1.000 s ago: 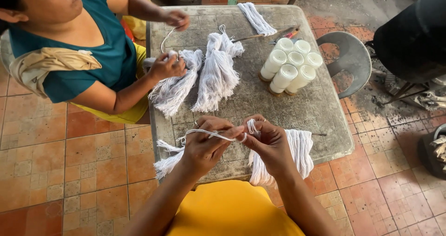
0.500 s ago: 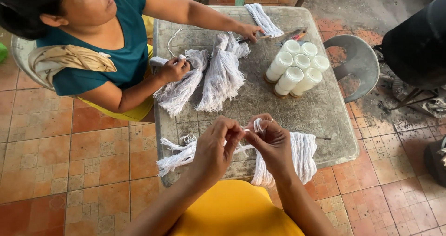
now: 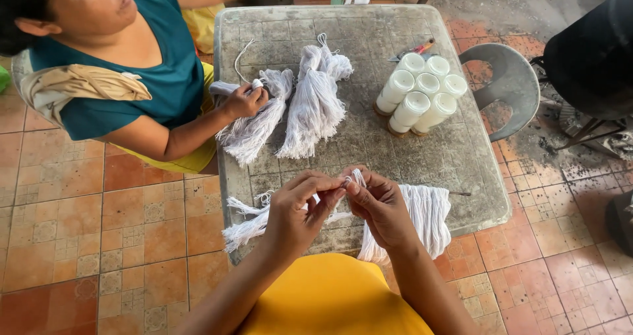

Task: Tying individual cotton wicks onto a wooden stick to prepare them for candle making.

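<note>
Left to right. Far left, a co-worker in a teal top sits at the desk (image 3: 461,170) edge; their hand (image 3: 245,101) rests closed on a white thread bundle (image 3: 254,121). Just beside it lies a second tied bundle (image 3: 315,104), untouched.

Near edge: our loose tassel (image 3: 247,224) trails off the desk's left corner, its strands running up into our hands.

Our left hand (image 3: 297,210) is mostly closed, thumb and forefinger pinching a thin white thread (image 3: 348,181). Our right hand (image 3: 379,206) is closed too, fingertips meeting the left's on the same thread, with a small loop sticking up between them. The two hands touch at the pinch point, above the desk's near edge.

Under the right hand lies a flat white skein (image 3: 425,216), partly overhanging the desk.

Further right: six white spools (image 3: 419,92) standing clustered, scissors (image 3: 412,50) just behind them. A grey chair (image 3: 504,84) stands off the desk's right side.

Risks, our read:
- Pinch is small, thread is thin: any slack and the loop slips out from the fingertips.
- Tassel hangs off the corner: its weight could drag the strands off the desk.
- Skein overhangs the edge: a wrist nudge could tip it to the floor.
- Loose strands near the pinch could snag and tangle.
</note>
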